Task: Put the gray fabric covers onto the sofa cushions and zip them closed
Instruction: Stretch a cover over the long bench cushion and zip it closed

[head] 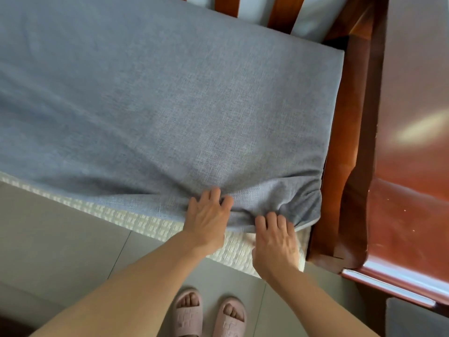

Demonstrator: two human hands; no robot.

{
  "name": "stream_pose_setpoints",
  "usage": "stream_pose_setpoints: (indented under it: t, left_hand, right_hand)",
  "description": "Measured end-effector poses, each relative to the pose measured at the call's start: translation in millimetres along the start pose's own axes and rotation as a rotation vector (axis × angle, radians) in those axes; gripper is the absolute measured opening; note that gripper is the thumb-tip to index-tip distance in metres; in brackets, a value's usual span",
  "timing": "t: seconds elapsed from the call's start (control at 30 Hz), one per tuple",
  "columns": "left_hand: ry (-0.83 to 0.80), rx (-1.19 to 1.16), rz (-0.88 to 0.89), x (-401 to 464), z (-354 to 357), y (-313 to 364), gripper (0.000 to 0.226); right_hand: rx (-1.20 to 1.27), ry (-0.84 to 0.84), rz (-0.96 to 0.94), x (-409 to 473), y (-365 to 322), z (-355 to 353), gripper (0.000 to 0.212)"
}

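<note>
I have one gray fabric cover (158,105) in front of me, a coarse linen-like weave pulled over one long sofa cushion (150,224), whose pale woven checkered side still shows bare below the cover's hem. The cushion lies on the wooden sofa frame (345,166), glossy reddish-brown, with two slats visible beyond the cushion's far edge. Both my hands sit at the cushion's near corner, next to the frame's arm. My left hand (209,215) has its fingers curled, bunching the fabric at the hem; my right hand (275,242) pinches a gathered fold just beside it, closer to the corner. The cloth wrinkles there and lies smooth elsewhere. Below the cushion, on gray floor tiles (60,239), stand my two pink slippers (210,314).
</note>
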State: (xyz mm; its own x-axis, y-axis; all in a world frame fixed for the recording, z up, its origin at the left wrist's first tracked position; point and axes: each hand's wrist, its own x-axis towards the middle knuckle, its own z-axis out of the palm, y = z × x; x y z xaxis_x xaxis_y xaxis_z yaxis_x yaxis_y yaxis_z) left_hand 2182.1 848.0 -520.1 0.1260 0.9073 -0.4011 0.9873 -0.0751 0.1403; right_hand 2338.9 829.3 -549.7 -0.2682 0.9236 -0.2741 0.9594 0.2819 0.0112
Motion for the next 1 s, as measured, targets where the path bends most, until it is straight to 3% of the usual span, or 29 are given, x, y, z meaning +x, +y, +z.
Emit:
stream_pose_setpoints:
  t: [0.2,0.33,0.47,0.6,0.7,0.83,0.93,1.0]
  left_hand:
    - [0.224,-0.024,0.014,4,19,-2,0.046]
    - [0.343,0.046,0.008,4,28,-6,0.036]
    - [0.371,0.136,-0.060,3,34,-3,0.023]
    - [0.328,0.228,-0.138,-12,28,10,0.033]
    - [0.270,0.220,-0.184,-18,29,6,0.033]
    - [0.311,0.275,-0.147,-21,29,-7,0.030]
    - [0.383,0.325,-0.167,-24,34,-25,0.032]
    - [0.404,0.296,-0.209,-22,41,-30,0.034]
  right_hand:
    - [-0.065,-0.146,-0.032,12,0,3,0.034]
    - [-0.051,-0.135,-0.046,17,0,7,0.037]
    - [-0.022,-0.051,-0.109,10,7,9,0.033]
    - [0.027,0.073,-0.189,-6,9,16,0.044]
    - [0.080,0.146,-0.224,-6,-3,22,0.038]
    - [0.137,0.449,-0.229,11,-25,28,0.033]
    - [0.124,0.550,-0.242,27,-26,34,0.054]
    - [0.093,0.594,-0.275,38,-27,38,0.056]
